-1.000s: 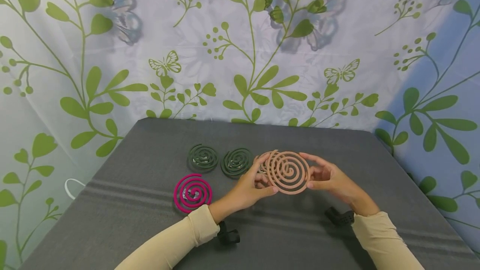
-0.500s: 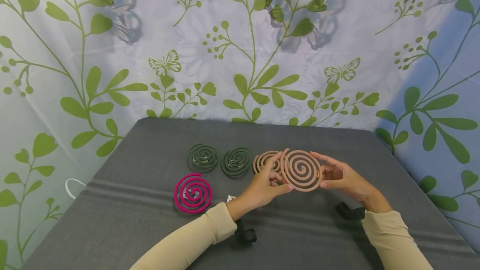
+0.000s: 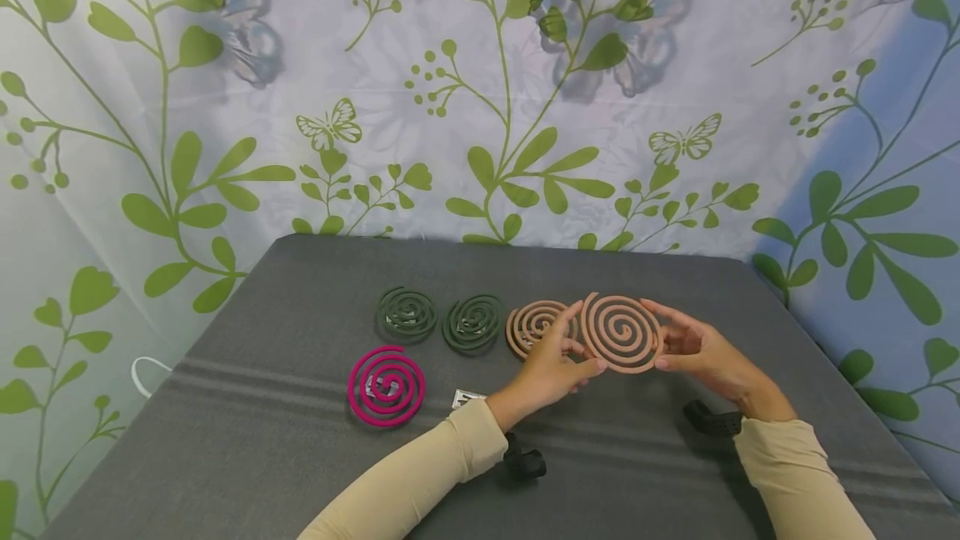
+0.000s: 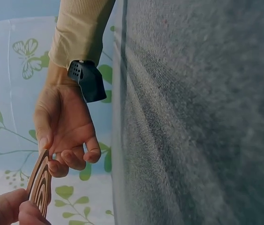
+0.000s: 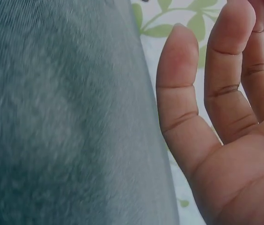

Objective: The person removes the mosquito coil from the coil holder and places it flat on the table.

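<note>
A leaf-and-butterfly curtain [image 3: 450, 157] hangs beyond the grey table [image 3: 247, 432]. Left hand [image 3: 551, 362] and right hand [image 3: 697, 352] pinch opposite edges of a tan coil [image 3: 624, 331], raised above the table, right of centre. Leftward lie a second tan coil [image 3: 537, 324], two green coils [image 3: 474, 324] and, nearer, a pink coil [image 3: 387, 389]. A small white tag [image 3: 467, 397] bears unreadable dark marks.

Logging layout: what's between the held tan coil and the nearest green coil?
Head view: a second tan coil, plus the left hand partly covering it.
</note>
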A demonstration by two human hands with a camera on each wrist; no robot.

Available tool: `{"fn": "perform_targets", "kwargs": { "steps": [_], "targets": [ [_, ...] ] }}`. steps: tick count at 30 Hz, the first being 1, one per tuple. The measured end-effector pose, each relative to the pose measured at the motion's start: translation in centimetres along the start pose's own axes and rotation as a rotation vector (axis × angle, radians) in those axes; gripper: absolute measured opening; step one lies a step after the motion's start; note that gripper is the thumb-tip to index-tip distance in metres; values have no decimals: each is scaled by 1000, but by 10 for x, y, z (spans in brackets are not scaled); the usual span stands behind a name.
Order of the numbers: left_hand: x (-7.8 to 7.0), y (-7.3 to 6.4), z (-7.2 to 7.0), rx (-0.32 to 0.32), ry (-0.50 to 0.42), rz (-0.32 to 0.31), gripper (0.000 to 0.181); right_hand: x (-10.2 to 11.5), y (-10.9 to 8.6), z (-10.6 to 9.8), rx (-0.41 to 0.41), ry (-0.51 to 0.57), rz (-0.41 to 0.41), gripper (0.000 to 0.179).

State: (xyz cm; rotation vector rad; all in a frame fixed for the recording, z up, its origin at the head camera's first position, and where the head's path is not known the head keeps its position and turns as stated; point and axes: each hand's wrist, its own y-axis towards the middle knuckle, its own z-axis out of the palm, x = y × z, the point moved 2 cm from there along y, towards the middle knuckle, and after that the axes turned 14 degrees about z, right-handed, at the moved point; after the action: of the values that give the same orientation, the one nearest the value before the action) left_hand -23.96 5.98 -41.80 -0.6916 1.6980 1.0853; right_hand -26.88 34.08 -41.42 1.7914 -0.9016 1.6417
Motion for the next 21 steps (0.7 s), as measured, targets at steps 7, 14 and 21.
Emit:
{"fn": "perform_targets", "kwargs": {
  "steps": [7, 14, 21],
  "targets": [
    [8, 9, 13, -49, -23, -47, 85, -12, -3, -9, -18, 24, 9, 83],
    [13, 16, 31, -126, -60, -118, 84, -20, -8, -15, -68, 61, 51, 78],
    [17, 17, 47, -188, -75, -151, 85, -30, -11, -19, -138, 105, 123, 70]
  ]
}}
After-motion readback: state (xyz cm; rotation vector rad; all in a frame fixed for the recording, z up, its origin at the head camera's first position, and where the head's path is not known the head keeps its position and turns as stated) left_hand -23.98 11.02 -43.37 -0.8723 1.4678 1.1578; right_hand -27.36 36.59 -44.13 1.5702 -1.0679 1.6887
